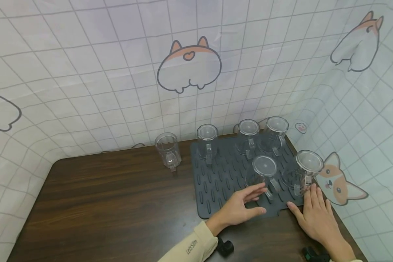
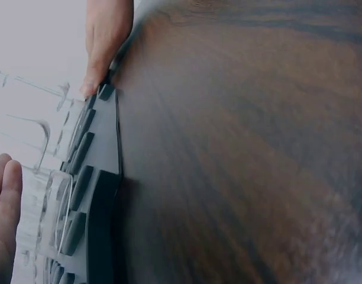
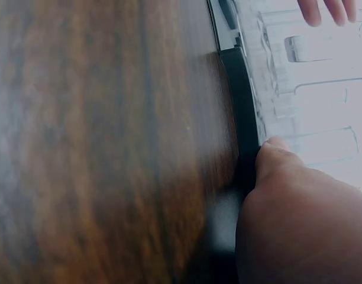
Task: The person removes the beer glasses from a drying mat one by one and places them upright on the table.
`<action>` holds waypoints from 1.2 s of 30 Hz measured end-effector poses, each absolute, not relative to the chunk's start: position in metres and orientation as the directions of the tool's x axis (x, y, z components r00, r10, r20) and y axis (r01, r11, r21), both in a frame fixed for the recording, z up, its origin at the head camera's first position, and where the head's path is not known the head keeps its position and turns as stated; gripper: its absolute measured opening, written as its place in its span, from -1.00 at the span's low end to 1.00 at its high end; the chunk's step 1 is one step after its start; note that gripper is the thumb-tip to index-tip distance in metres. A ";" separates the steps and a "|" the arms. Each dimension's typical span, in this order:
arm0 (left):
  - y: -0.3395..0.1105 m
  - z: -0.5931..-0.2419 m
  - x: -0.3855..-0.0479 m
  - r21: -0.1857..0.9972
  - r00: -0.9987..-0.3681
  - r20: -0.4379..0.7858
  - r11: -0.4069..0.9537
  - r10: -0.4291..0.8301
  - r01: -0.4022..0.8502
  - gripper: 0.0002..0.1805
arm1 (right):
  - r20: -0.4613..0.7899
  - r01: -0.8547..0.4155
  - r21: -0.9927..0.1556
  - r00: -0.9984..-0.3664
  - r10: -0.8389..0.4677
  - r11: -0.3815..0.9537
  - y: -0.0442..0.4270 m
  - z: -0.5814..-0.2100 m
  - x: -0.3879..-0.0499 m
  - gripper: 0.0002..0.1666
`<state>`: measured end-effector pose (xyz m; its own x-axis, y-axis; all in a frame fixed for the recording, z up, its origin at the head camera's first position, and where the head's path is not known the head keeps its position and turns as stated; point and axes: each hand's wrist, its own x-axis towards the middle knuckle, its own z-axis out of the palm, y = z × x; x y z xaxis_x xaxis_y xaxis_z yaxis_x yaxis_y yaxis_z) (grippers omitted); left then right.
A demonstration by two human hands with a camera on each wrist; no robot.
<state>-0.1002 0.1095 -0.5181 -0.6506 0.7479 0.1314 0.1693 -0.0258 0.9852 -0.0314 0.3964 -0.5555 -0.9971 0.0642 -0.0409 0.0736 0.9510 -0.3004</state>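
Note:
Several clear glass mugs stand base-up on a dark grey drying mat (image 1: 227, 183). My left hand (image 1: 237, 208) is by the front mug (image 1: 264, 168), fingers extended near its handle and thumb spread apart; in the head view I cannot tell whether they touch. At the mat's front right corner, my right hand (image 1: 319, 218) lies with fingers stretched toward the right mug (image 1: 309, 162) and its thumb at the mat's edge. In the right wrist view that thumb (image 3: 275, 157) meets the mat's rim. Neither hand grips a mug.
Left of the mat, another glass mug (image 1: 168, 149) stands on the brown wooden table (image 1: 111, 203), seemingly rim up. Along the mat's back are a left mug (image 1: 207, 142), a middle mug (image 1: 247, 136) and a corner mug (image 1: 276, 134). Patterned cloth (image 1: 118, 83) hangs behind and at right.

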 end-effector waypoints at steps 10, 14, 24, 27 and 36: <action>0.122 -0.521 -0.098 0.982 -0.641 0.141 -0.026 0.754 0.185 -0.25 | -0.025 0.075 -0.294 -0.997 0.070 0.953 0.395 -0.557 -0.033 0.11; 0.128 -0.519 -0.097 0.985 -0.646 0.118 -0.006 0.754 0.173 -0.24 | -0.028 0.077 -0.304 -0.997 0.072 0.949 0.395 -0.557 -0.032 0.11; 0.139 -0.521 -0.095 0.984 -0.666 0.070 0.057 0.743 0.168 -0.25 | -0.016 0.079 -0.299 -0.997 0.077 0.951 0.395 -0.558 -0.031 0.09; 0.144 -0.521 -0.095 0.983 -0.670 0.090 0.043 0.737 0.180 -0.26 | -0.005 0.074 -0.296 -0.997 0.076 0.952 0.396 -0.559 -0.031 0.08; 0.154 -0.520 -0.095 0.977 -0.666 0.098 0.055 0.739 0.205 -0.25 | -0.038 0.089 -0.304 -0.996 0.081 0.948 0.397 -0.559 -0.032 0.10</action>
